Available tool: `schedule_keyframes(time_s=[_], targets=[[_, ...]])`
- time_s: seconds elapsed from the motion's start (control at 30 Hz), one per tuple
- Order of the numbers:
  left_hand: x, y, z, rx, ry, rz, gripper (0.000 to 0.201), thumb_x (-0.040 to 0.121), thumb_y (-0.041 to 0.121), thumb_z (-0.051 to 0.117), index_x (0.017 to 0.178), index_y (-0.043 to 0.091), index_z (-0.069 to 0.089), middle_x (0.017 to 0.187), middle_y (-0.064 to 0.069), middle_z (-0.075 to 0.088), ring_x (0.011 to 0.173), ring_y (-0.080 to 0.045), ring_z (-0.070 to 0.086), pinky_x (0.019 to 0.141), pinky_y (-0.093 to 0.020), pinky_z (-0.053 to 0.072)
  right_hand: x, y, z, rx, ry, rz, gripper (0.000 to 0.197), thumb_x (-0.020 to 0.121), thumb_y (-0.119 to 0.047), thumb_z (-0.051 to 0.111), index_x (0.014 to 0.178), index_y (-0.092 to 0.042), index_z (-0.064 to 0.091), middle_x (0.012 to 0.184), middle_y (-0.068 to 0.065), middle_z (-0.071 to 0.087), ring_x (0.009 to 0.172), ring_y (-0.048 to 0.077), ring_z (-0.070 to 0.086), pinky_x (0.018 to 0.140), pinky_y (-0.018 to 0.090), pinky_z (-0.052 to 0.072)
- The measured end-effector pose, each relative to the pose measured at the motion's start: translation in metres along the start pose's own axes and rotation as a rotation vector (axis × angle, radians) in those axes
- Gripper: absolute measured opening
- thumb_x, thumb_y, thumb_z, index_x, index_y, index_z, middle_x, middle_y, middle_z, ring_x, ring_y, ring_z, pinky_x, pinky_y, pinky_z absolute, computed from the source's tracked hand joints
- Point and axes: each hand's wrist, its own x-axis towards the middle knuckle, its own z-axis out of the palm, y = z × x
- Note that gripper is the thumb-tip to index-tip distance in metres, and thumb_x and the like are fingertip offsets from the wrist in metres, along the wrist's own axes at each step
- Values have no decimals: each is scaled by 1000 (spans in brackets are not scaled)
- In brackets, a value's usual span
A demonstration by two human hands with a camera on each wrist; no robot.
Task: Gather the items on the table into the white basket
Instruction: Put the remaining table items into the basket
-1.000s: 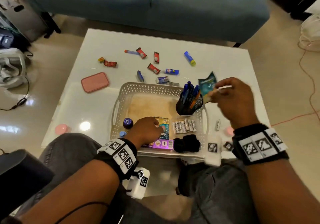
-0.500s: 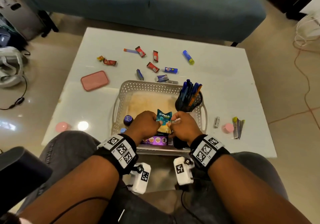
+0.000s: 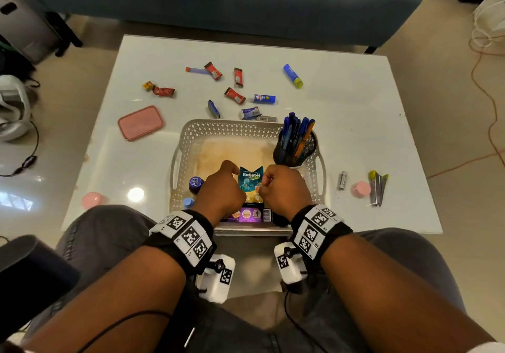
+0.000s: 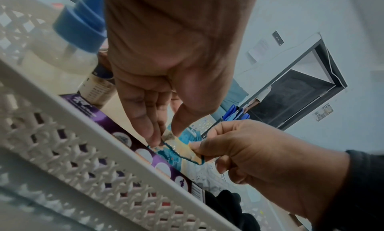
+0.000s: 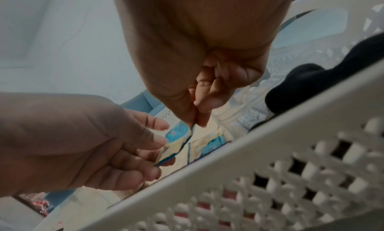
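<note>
over the near half of the white perforated plastic basket (image 3: pixel 232 130), both hands meet on a small teal and yellow foil sachet (image 3: pixel 250 182) printed with "koflet-h". left hand (image 3: pixel 220 190) pinches the sachet's left edge between thumb and curled fingertips (image 4: pixel 154 136); right hand (image 3: pixel 284 188) pinches its right edge the same way, thumb against forefinger. each grip is narrow, closed only on the packet's thin rim. the sachet stands roughly upright between the two hands, inside the basket, just above a purple cardboard box (image 3: pixel 246 214) that lies against the near wall.

also in the basket: a black mesh pen cup (image 3: pixel 295 149) holding blue and orange pens in the far right corner, a dark blue round-capped bottle (image 3: pixel 196 183) and a light blue-capped bottle (image 3: pixel 188 203) along the left wall, and a black cloth bundle (image 5: pixel 307 80) near the right corner.

on the white counter (image 3: pixel 355 101) beyond the basket lie red candy wrappers (image 3: pixel 234 95), a blue and yellow glue stick (image 3: pixel 293 76), a blue tube with a yellow cap (image 3: pixel 264 98), a small blue packet (image 3: pixel 213 109) and a pink rounded rectangular lid (image 3: pixel 140 122). right of the basket lie a grey battery (image 3: pixel 342 180), a pink round cap (image 3: pixel 360 189) and a bunch of grey sticks with yellow-green tips (image 3: pixel 378 187).
</note>
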Motion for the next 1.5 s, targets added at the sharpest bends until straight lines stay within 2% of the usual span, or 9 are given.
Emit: schedule_keyframes(time_s=[0.2,0.53,0.73,0.9,0.97,1.1,1.2,1.33,1.5], targets=[[-1,5,1,131,-65,-3,34,85,39,72,115,26,60,98,3,69,94,-20,66,74,-29,46,-1,0,2,-82,-13,-71,16,79,-18,67,74,-26,54,72,-7,58,71,17,57,59,28,42],[-1,5,1,169,-92,-2,36,86,45,68,116,25,62,105,2,70,94,-20,66,83,-33,53,-1,-6,-10,-118,-56,-59,20,76,-26,76,73,-22,56,72,-6,57,71,18,57,61,28,45],[0,7,1,131,-162,13,42,88,46,68,124,24,62,125,0,64,109,-22,61,89,-31,48,-7,-7,-99,20,127,-59,27,80,-41,77,73,-20,62,70,-7,64,67,7,59,63,24,46],[-1,8,3,135,-171,27,40,89,46,67,123,25,62,130,-1,62,114,-23,59,95,-34,49,-9,64,-163,40,456,202,22,79,-33,79,72,-17,66,72,-5,67,76,19,66,69,25,43],[-2,9,3,163,-158,28,41,89,46,66,124,24,62,128,-1,64,113,-24,60,94,-34,50,-2,98,-158,-44,357,357,16,78,-33,80,80,-21,69,90,1,73,93,24,68,78,26,45],[-2,10,3,185,-118,29,41,89,46,65,122,21,64,123,-2,67,109,-24,62,90,-33,50,10,137,-129,-297,12,474,45,83,-32,78,122,-12,68,136,9,58,125,28,55,103,34,44],[1,10,5,183,-120,46,48,89,48,64,131,24,60,129,0,64,112,-23,60,86,-31,47,18,150,-117,-401,-31,491,41,86,-28,74,122,-10,67,135,9,59,125,28,55,100,33,44],[4,10,6,193,-165,74,51,92,47,61,138,26,58,139,0,60,119,-23,59,94,-32,48,24,154,-107,-435,-62,516,34,84,-24,72,116,-12,69,129,8,63,119,27,59,93,30,46],[7,9,5,159,-149,94,43,93,39,62,134,27,59,137,0,60,115,-23,60,92,-32,49,26,153,-104,-501,29,529,28,89,-14,61,115,-10,69,127,10,64,117,30,60,92,33,48]])
